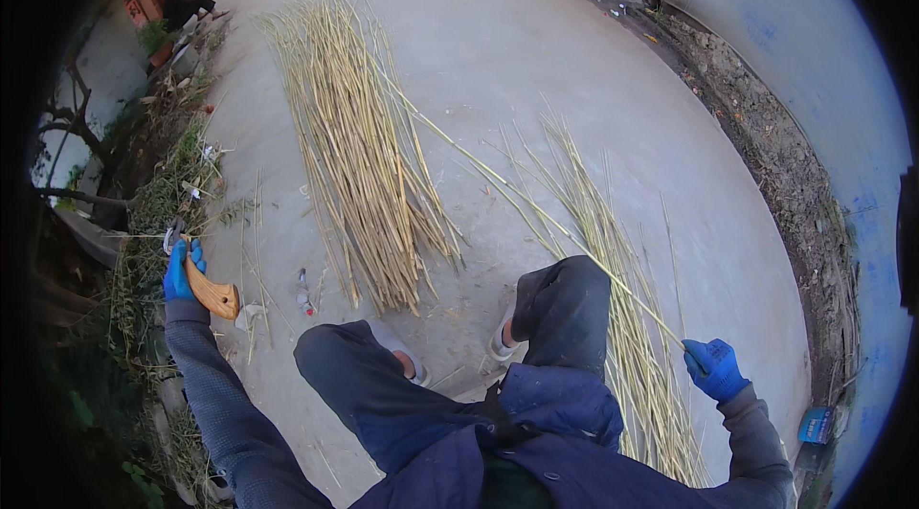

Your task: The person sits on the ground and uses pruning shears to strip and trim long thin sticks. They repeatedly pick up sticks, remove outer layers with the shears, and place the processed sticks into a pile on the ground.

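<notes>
My left hand [182,270], in a blue glove, is out at the left, closed round a tool with a curved wooden handle [216,296]. A small part of its grey metal end shows above the fingers; its kind is not clear. At the right, my gloved right hand [717,370] grips the end of a long thin reed stalk [584,248]. The stalk slants up and left across the ground, its far end over the large pile of dry reed stalks [359,155]. A second, greener bundle of stalks [622,317] lies beside my right knee, partly under the held stalk.
Grey concrete ground [479,21] runs ahead. A strip of soil [756,116] and a pale blue wall [823,40] border the right; weeds [163,212] border the left. A person [182,1] sits far left. A blue container [816,425] stands near the right wall.
</notes>
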Demonstrator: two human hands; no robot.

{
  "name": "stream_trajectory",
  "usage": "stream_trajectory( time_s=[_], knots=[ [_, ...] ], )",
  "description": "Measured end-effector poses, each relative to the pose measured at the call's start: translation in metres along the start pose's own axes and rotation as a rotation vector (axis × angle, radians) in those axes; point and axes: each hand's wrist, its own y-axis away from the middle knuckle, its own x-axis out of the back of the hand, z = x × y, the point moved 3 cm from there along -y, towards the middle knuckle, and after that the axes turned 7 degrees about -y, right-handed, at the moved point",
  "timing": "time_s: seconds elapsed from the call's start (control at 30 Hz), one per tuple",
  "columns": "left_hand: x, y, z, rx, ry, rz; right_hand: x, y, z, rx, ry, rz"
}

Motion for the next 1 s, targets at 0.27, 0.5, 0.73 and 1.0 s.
stream_trajectory(
  time_s=[0.27, 0.5, 0.73, 1.0],
  knots=[
    [-0.227, 0.120, -0.062, 0.147, -0.075, -0.376, -0.047, 0.016, 0.058, -0.499, -0.390, -0.136],
    [-0.307, 0.142, -0.120, 0.215, -0.340, -0.694, -0.117, 0.093, 0.093, -0.618, -0.300, -0.161],
    [-0.315, 0.125, -0.153, 0.201, -0.509, -0.638, -0.188, 0.193, 0.107, -0.736, -0.253, -0.128],
    [-0.328, 0.179, -0.162, 0.496, -0.424, -0.751, -0.216, 0.379, 0.107, -1.258, 0.352, -0.873]
  ],
)
